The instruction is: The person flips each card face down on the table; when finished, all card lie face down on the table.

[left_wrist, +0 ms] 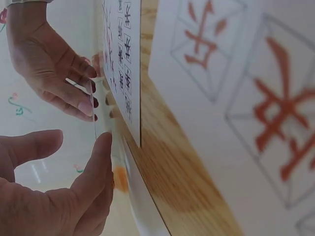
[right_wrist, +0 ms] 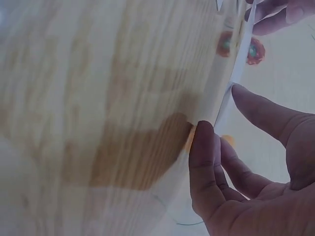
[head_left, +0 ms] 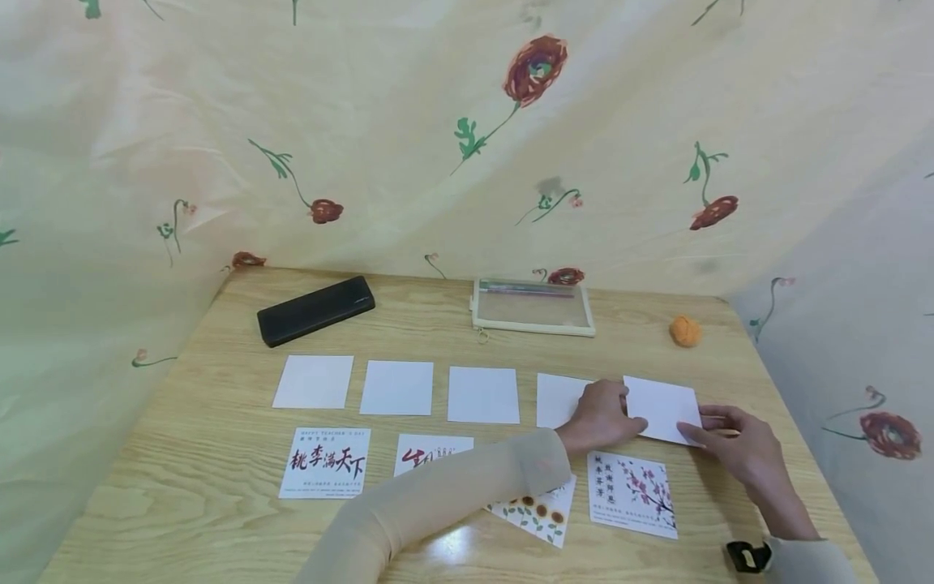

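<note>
My right hand (head_left: 744,446) pinches a white card (head_left: 660,405) by its right edge, thumb on the blank face and fingers behind. In the right wrist view the card appears nearly edge-on between thumb and fingers. My left hand (head_left: 601,414) is at the card's left edge; in the left wrist view its thumb and fingers are spread apart, with a fingertip close to or touching the card. Below lies a card with plum blossoms (head_left: 633,495). A blank card (head_left: 558,399) is partly behind my left hand.
Blank cards (head_left: 397,388) form a row across the wooden table (head_left: 182,454). Printed cards (head_left: 325,464) lie in front, some covered by my left sleeve. Farther back are a black case (head_left: 316,311), a clear zip pouch (head_left: 533,308) and an orange ball-like object (head_left: 685,331).
</note>
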### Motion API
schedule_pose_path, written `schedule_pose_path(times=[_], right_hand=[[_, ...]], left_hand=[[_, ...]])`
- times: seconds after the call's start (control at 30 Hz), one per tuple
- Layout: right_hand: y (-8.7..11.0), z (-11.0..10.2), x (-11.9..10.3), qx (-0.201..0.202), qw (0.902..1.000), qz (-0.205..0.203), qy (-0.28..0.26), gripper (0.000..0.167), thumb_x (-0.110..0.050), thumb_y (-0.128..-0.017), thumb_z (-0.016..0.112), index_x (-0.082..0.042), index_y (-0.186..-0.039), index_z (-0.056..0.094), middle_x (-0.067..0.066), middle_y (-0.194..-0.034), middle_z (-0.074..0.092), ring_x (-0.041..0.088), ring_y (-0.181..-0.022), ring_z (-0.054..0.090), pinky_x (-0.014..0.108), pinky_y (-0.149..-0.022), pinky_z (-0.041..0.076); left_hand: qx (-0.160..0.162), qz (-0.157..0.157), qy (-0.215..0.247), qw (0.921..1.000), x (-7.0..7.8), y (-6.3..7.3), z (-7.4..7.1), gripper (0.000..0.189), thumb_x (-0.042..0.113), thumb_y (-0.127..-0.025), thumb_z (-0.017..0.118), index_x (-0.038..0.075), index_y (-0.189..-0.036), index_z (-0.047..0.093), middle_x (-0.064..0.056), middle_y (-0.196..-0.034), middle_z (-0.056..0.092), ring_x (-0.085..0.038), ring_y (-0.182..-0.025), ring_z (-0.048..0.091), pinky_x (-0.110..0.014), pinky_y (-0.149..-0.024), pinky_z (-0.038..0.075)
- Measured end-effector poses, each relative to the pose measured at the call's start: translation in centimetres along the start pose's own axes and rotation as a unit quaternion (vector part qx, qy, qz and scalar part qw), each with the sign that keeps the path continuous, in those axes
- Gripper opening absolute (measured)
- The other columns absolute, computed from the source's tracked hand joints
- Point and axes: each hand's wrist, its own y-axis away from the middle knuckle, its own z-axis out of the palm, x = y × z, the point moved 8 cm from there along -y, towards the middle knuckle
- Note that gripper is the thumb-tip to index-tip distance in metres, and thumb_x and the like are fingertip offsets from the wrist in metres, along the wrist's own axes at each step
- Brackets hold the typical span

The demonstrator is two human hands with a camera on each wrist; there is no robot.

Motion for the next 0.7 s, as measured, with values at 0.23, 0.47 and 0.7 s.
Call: schedule_pose_path(times=[0.23, 0.47, 0.7], right_hand=[[-0.3, 0.1, 0.7, -0.008, 0.9997, 0.022, -0.002, 0.078, -0.046, -0.096, 0.073, 0.009, -0.147, 0.048, 0.032, -0.131, 0.059, 0.030, -0.103, 0.062, 0.016, -0.063, 0.050], [-0.5, 0.3, 1.3, -0.029, 0.9988, 0.039, -0.009, 0.079, -0.051, -0.102, 0.062, 0.010, -0.148, 0.046, 0.031, -0.128, 0.058, 0.013, -0.083, 0.068, 0.020, -0.066, 0.056], [-0.3, 0.2, 1.4, -0.027, 0.9980, 0.055, -0.011, 0.072, -0.048, -0.106, 0.056, 0.009, -0.148, 0.047, 0.032, -0.131, 0.057, 0.022, -0.092, 0.069, 0.021, -0.067, 0.057]], left_hand=[[-0.014, -0.032, -0.015, 0.9993, -0.2, 0.0, 0.6, 0.051, 0.024, -0.091, 0.078, 0.012, -0.057, 0.042, 0.005, -0.055, 0.034, -0.008, -0.052, 0.037, -0.019, -0.047, 0.030], [-0.032, -0.033, -0.055, 0.9974, 0.2, 0.4, 0.7, 0.026, 0.033, -0.093, 0.077, 0.007, -0.094, 0.076, 0.002, -0.079, 0.069, -0.006, -0.067, 0.057, -0.016, -0.060, 0.046], [-0.056, -0.033, -0.064, 0.9959, 0.0, 1.1, 1.2, 0.053, 0.040, -0.095, 0.074, 0.014, -0.140, 0.066, 0.003, -0.134, 0.072, -0.007, -0.117, 0.069, -0.019, -0.099, 0.054]])
